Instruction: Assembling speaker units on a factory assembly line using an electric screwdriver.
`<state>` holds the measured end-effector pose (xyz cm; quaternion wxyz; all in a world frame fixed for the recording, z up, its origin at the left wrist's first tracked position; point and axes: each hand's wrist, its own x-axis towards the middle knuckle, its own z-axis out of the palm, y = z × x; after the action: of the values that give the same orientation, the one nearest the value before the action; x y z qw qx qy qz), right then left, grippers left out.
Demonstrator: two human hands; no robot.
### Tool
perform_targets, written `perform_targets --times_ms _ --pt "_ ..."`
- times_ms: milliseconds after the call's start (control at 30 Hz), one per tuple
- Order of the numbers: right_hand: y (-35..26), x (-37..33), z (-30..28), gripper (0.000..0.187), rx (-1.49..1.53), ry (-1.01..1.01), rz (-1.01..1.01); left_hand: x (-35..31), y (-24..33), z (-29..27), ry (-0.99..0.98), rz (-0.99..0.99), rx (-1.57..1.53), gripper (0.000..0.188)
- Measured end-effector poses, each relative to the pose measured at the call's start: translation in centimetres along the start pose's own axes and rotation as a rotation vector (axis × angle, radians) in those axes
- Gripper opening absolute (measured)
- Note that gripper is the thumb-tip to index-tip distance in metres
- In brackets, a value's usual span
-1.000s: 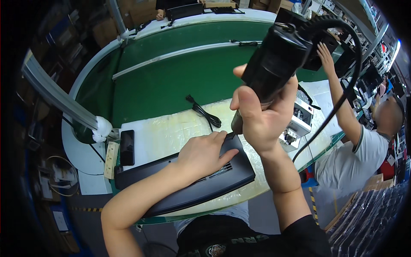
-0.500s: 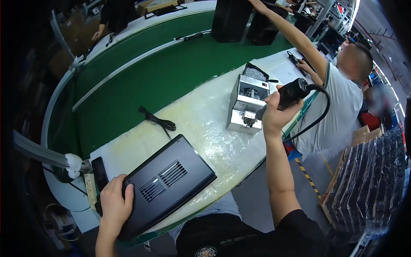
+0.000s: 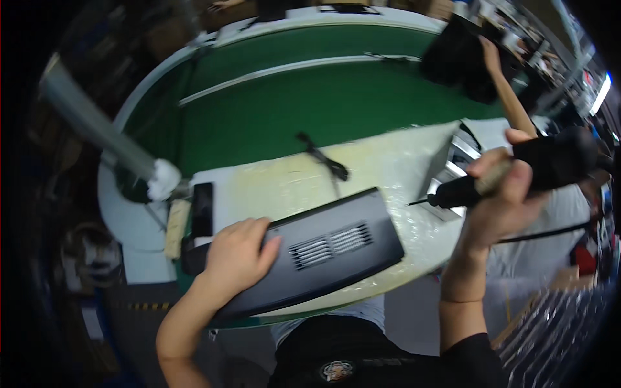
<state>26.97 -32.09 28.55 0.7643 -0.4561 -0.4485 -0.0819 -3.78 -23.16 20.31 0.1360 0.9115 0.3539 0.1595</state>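
Observation:
A dark grey box-shaped case (image 3: 310, 281) with two slotted vents lies on the plastic-covered worktop in front of me. My left hand (image 3: 236, 255) rests flat on its left end, fingers together and thumb apart. My right hand (image 3: 501, 207) is wrapped around a black electric screwdriver (image 3: 559, 158). Its thin bit points left, above the worktop and apart from the case. Behind the screwdriver stands a silver metal screw feeder (image 3: 440, 171), partly hidden by the tool. A black power cord (image 3: 326, 158) lies bundled at the case's far edge.
A black phone (image 3: 202, 210) lies at the worktop's left end, near a grey post (image 3: 110, 132). Green conveyor belt (image 3: 291, 97) curves beyond. Large black boxes (image 3: 449, 52) stand on it at far right, where a co-worker's arm (image 3: 511, 103) reaches. Wrapped stacked goods (image 3: 563, 336) are lower right.
My view has turned right. The screwdriver has swung away from the screw feeder, and its bit now shows, pointing left. My left hand stays on the case.

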Motion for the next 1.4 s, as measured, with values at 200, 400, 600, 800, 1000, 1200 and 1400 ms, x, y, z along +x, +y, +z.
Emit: perform_targets --times_ms 200,400,600,800,1000,1200,1400 --pt "-4.3 -2.1 9.2 0.061 0.278 -0.385 -0.136 -0.5 -0.8 -0.4 0.022 0.045 -0.006 0.033" --pt "-4.4 -4.8 14.1 0.068 0.368 -0.559 -0.147 -0.6 -1.1 -0.2 0.036 0.083 -0.035 0.036" --pt "-3.4 -7.6 15.8 0.050 0.510 -0.592 -0.065 -0.7 -1.3 -0.1 0.026 0.093 -0.043 0.037" --pt "-2.8 -8.4 16.8 0.044 0.545 -0.567 -0.018 -0.7 -1.4 -0.1 0.040 0.105 -0.047 0.037" --pt "-2.4 -8.8 16.8 0.045 0.558 -0.578 0.013 -0.7 -1.3 0.1 0.041 0.102 -0.058 0.036" --pt "-1.7 -9.4 16.4 0.054 0.631 -0.653 -0.017 -0.8 -1.0 -0.1 0.031 0.100 -0.058 0.034" --pt "-2.1 -8.2 16.6 0.065 0.512 -0.683 -0.073 -0.4 -1.0 -0.7 -0.064 0.035 -0.039 0.024"
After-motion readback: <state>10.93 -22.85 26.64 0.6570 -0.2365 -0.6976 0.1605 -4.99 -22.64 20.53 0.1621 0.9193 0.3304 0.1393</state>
